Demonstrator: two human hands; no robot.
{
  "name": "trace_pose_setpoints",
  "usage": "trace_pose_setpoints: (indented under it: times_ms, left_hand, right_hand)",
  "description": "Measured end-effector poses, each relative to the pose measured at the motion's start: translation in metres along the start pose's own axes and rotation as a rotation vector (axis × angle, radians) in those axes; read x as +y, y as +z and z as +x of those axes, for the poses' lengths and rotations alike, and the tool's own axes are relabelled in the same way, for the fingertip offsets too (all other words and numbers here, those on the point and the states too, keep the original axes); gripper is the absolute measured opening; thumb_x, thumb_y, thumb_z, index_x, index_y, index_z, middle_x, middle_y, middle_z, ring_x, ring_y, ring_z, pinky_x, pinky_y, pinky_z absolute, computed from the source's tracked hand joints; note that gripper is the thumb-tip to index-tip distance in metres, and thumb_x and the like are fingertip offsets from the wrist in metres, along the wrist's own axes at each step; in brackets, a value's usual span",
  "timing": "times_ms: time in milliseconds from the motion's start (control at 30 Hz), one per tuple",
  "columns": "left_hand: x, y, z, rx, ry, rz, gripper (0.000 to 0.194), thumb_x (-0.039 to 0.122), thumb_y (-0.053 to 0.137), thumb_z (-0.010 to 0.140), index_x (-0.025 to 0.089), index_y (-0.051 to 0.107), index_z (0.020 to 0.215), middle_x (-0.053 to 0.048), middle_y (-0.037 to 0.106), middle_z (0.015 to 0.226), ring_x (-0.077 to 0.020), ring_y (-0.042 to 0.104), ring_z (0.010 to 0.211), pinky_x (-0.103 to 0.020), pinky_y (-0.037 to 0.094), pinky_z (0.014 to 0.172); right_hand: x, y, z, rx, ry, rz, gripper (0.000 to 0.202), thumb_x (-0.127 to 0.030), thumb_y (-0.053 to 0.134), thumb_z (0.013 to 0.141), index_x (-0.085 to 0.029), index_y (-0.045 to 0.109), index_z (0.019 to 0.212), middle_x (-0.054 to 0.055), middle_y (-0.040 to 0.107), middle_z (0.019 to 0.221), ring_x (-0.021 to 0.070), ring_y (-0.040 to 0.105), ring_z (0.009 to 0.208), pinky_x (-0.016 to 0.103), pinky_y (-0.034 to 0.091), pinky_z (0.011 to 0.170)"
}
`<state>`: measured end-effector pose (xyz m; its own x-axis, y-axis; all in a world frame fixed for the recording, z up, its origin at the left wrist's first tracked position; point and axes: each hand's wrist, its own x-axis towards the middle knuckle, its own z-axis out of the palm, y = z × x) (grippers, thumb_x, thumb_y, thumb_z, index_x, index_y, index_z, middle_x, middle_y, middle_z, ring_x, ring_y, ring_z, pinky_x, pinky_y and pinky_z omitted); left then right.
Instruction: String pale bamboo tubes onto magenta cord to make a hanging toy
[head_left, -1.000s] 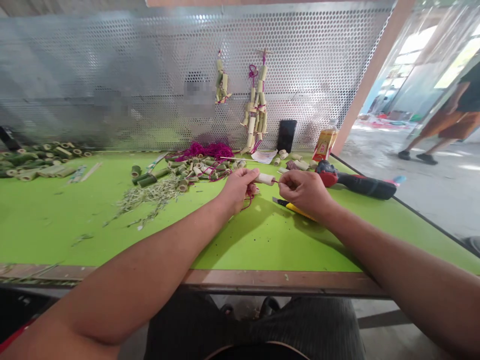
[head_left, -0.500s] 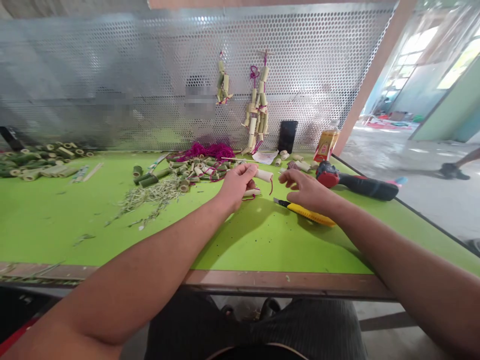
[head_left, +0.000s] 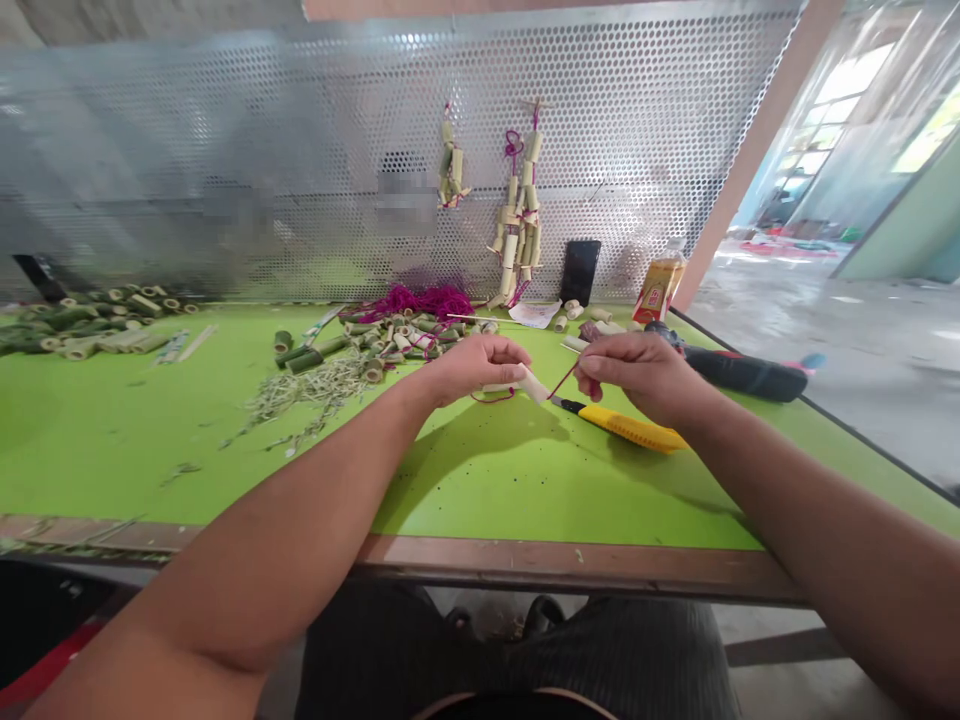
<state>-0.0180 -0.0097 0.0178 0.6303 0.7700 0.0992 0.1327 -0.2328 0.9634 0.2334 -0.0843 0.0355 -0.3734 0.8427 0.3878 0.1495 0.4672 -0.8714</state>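
Observation:
My left hand (head_left: 491, 366) pinches a pale bamboo piece (head_left: 533, 386), tilted down to the right over the green tabletop (head_left: 480, 480). From its lower end runs a short magenta cord (head_left: 562, 381), whose other end is between the fingertips of my right hand (head_left: 626, 372). Another pale piece (head_left: 501, 387) with a loop of magenta cord lies behind and below my left fingers, partly hidden. Just under my right hand is a yellow utility knife (head_left: 630, 427), its blade pointing left, close to the held piece.
Thin shavings (head_left: 311, 395), green bamboo pieces (head_left: 315, 353) and magenta cord (head_left: 420, 301) lie left of centre. At the right are a power tool (head_left: 742, 374) and a bottle (head_left: 658, 286). A phone (head_left: 580, 272) leans on the perforated panel, where strung bamboo figures (head_left: 517, 215) hang.
My right hand has closed on the cord and pulled it up and to the right. The piece in my left hand has tilted downward. The view has shifted slightly.

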Motion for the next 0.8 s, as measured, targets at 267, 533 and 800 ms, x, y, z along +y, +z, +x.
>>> trace_pose_setpoints:
  times_ms: [267,533,800]
  left_hand:
    - [0.009,0.000,-0.007,-0.199,0.042,0.212,0.022,0.024,0.077,0.076,0.020,0.079,0.098,-0.008,0.075,0.094,-0.0126,0.064,0.068,-0.023,0.049,0.064]
    - [0.002,-0.008,-0.002,-0.183,0.168,0.445,0.022,0.019,0.074,0.078,0.028,0.080,0.097,-0.006,0.074,0.117,-0.0197,0.067,0.112,-0.032,0.047,0.101]
    - [0.004,-0.021,-0.001,-0.123,0.252,0.587,0.019,0.030,0.076,0.078,0.028,0.080,0.096,-0.005,0.074,0.113,-0.0217,0.064,0.114,-0.034,0.041,0.108]
  right_hand:
    - [-0.009,-0.010,-0.012,-0.330,0.016,0.328,0.028,-0.044,0.078,0.077,-0.016,0.076,0.071,0.003,0.064,0.055,0.0148,0.057,0.050,0.029,0.047,0.052]
    - [-0.011,-0.016,-0.009,-0.648,-0.103,0.431,0.035,-0.047,0.072,0.079,-0.020,0.071,0.058,0.004,0.062,0.046,0.0150,0.057,0.047,0.029,0.048,0.056]
    - [-0.016,-0.010,-0.010,-0.719,-0.082,0.392,0.032,-0.048,0.072,0.079,-0.021,0.073,0.062,0.005,0.063,0.048,0.0154,0.058,0.050,0.029,0.048,0.058]
